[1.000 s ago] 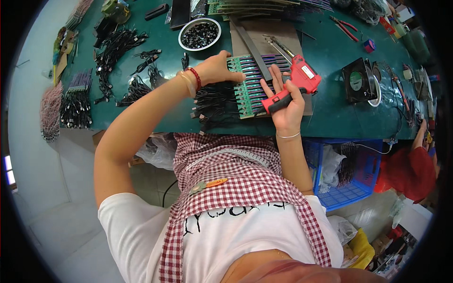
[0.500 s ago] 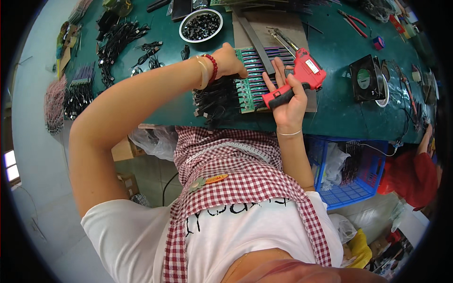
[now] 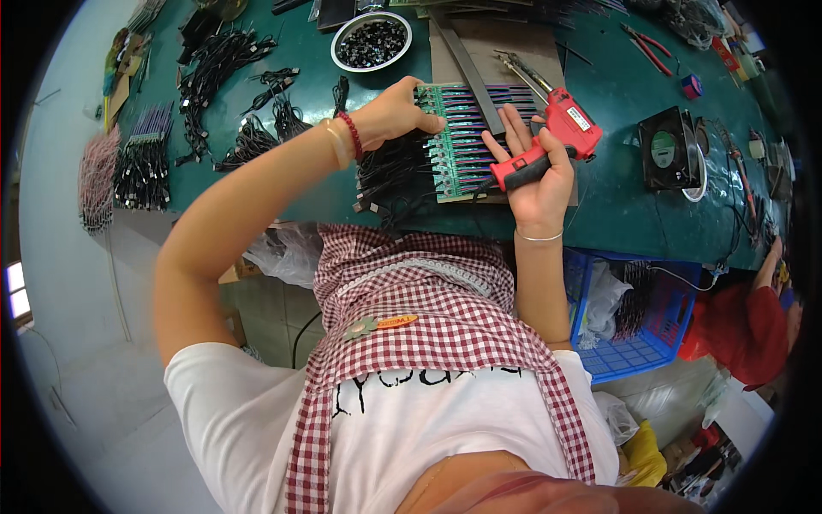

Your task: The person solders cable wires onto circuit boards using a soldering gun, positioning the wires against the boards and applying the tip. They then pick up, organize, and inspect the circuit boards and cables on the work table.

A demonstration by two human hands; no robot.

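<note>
My right hand point(image 3: 538, 176) grips the handle of a red soldering gun point(image 3: 558, 133), its metal tip pointing up and left over a grey board. My left hand point(image 3: 396, 113), with a red bead bracelet on the wrist, presses its fingers on the left edge of a green rack point(image 3: 462, 141) of circuit boards with coloured wires. Black cables point(image 3: 390, 176) hang from the rack's left side toward the table's front edge. The rack lies on the green table point(image 3: 616, 201) between both hands.
A metal bowl point(image 3: 371, 41) of small black parts stands behind my left hand. Bundles of black cables point(image 3: 223, 77) lie at the left. A black fan point(image 3: 668, 147) and red pliers point(image 3: 644, 44) sit to the right. A blue crate point(image 3: 646, 325) stands under the table; another person in red point(image 3: 753, 321) is at the far right.
My left hand slid rightward onto the rack's left edge. The right hand with the soldering gun stayed by the rack's right side, its fingers spreading over the boards.
</note>
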